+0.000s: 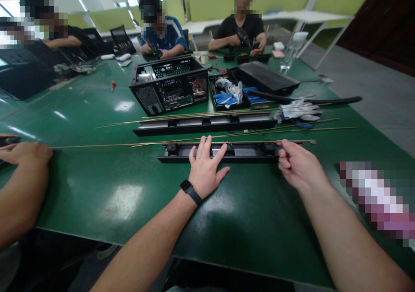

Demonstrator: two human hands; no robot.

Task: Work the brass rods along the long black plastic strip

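My left hand (pixel 205 171), with a dark watch on the wrist, lies with spread fingers across the nearer black channel-shaped rail (pixel 177 159). That rail has a greyish strip and black blocks inside. At its right end my right hand (pixel 300 166) is closed, thumb and forefinger pinched on a thin brass-coloured rod (pixel 259 142) along the rail's far edge. The exact grip is partly hidden by the fingers. A second black rail (pixel 155 131) lies just beyond, with more thin rods (pixel 194 114) along it.
An open computer case (pixel 171 89) stands behind the rails. To its right are a tray of gloves (pixel 228 94), a black panel (pixel 264 78), a black tube (pixel 340 100) and another glove (pixel 300 110). A neighbour's hand (pixel 30 153) is at left. Several people sit around the table.
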